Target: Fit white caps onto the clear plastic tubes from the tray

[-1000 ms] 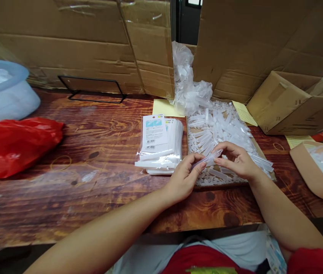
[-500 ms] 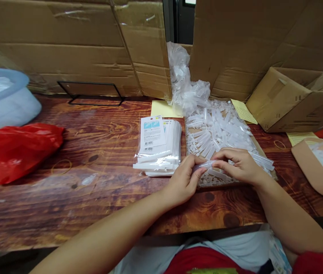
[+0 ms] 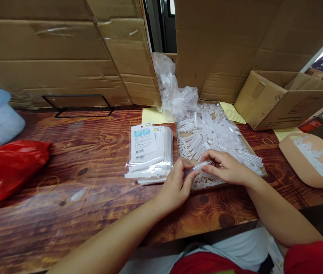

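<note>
Noting two bare hands near the centre of the frame, with one clear plastic tube (image 3: 199, 166) between them, raised over the near left corner of a cardboard tray (image 3: 247, 145). Left hand (image 3: 175, 185): thumb and fingers closed around the tube's near end, pinching it. Right hand (image 3: 227, 168): thumb and forefinger brought together on the far end; whether a small cap or other part sits in that grip I cannot tell, the fingertips cover it. Risks, in my judgement: the wall looks thin and slick, so a hard squeeze could dent it, and a loose left grip could let it turn or slip. If dropped, it would land among the loose clear pieces (image 3: 217, 131) heaped across the tray, right of centre, and be hard to pick out again. A leftward swing of the left wrist could knock the stack of packets (image 3: 161, 152), just beside that hand, and topple it, since its top packets lie askew. Appearance of the tube: slim, straight, see-through with a faint milky cast, bright highlights along its length, slightly tilted, its right end higher in the frame. Both ends partly hidden by fingers.
</note>
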Demonstrator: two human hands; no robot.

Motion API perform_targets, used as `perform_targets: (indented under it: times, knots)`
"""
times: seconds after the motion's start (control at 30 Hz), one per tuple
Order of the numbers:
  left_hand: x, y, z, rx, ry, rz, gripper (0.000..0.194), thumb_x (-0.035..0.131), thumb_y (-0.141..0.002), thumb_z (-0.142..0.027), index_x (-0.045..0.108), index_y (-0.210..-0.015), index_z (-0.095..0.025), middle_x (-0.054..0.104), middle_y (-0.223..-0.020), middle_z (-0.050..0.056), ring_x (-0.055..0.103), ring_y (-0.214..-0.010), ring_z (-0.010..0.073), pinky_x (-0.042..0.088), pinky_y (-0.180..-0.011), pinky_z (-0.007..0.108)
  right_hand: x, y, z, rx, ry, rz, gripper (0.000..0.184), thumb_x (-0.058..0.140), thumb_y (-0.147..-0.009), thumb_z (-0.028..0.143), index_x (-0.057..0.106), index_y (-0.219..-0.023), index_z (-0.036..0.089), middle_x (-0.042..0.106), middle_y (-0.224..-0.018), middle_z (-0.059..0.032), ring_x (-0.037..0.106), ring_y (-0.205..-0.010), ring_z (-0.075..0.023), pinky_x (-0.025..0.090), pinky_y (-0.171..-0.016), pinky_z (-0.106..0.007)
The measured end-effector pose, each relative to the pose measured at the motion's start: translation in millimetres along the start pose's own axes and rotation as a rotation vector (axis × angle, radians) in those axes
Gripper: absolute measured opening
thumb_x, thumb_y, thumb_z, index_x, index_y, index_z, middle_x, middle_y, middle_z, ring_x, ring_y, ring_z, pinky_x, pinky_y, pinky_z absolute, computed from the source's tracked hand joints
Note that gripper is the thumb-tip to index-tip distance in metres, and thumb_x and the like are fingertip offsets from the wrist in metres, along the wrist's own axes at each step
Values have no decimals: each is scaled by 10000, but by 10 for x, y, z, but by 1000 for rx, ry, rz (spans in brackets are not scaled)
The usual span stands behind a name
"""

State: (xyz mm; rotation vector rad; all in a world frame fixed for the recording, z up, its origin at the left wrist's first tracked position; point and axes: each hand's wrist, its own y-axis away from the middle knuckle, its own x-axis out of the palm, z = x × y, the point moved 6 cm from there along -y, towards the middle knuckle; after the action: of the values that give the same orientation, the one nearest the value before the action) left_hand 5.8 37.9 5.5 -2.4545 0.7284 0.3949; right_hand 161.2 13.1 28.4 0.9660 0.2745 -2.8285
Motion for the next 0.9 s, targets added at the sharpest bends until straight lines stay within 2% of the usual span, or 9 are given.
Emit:
perform_targets:
  times: [0.07,0.2,0.33,0.4,0.53,0.6,0.73,0.8,0.9]
  knots:
    - [10,1,-2,-9,13,6,66,516,-940,-231,454,-938,-209,576,-902,37,558,-838,159,463,-775,306,-4,1,21,-28,-27,0,236,611,-891,431,606,-924,197,640,-807,-14,555,-704,-137,423,-632,-249]
    - [32,2,7,-51,43,19,61,506,-947,-248,459,-940,-210,585,-909,38,559,-856,163,463,-795,313,-9,8,-24,37,-16,26,316,518,-943,448,580,-771,191,576,-661,9,525,-630,-126,397,-593,-242]
    - [15,-3,25,-90,62,11,84,503,-956,-278,453,-946,-211,580,-919,31,556,-856,158,462,-795,307,9,9,47,-62,-40,43,242,600,-900,413,621,-989,189,672,-885,-35,594,-763,-150,454,-694,-262]
    - [-7,-5,-9,-28,17,19,68,501,-954,-251,445,-947,-213,567,-911,33,550,-843,157,460,-777,302,48,3,50,-51,-59,40,254,567,-921,438,624,-904,191,643,-774,-13,562,-692,-137,433,-638,-250]
    - [-39,1,-132,203,-122,39,87,489,-930,-159,424,-924,-216,544,-900,41,544,-814,158,451,-729,294,175,-5,-69,127,-227,73,556,407,-950,624,509,-614,193,427,-510,38,389,-478,-101,311,-467,-238]
    - [-44,-9,-139,217,-140,43,90,486,-930,-154,421,-927,-216,539,-898,39,540,-804,155,453,-726,292,202,-4,-92,145,-272,99,533,426,-937,641,538,-674,190,435,-515,46,382,-467,-100,309,-461,-238]
    - [-55,-40,-76,107,-79,13,71,492,-948,-201,423,-941,-217,529,-865,23,533,-788,149,463,-731,285,97,-2,-1,-14,-155,5,286,609,-892,487,598,-937,205,614,-778,8,524,-676,-129,412,-627,-245]
    - [-49,-33,-86,137,-115,17,72,483,-948,-184,420,-944,-218,534,-871,25,537,-788,149,463,-730,287,89,4,10,-14,-132,-15,284,605,-892,480,605,-861,198,611,-778,0,533,-722,-138,412,-669,-255]
    - [-33,16,-189,343,-275,35,111,452,-938,-117,409,-947,-219,543,-869,37,534,-791,162,463,-719,293,204,12,-74,147,-327,74,456,549,-872,619,539,-700,196,443,-552,49,400,-519,-103,321,-508,-240]
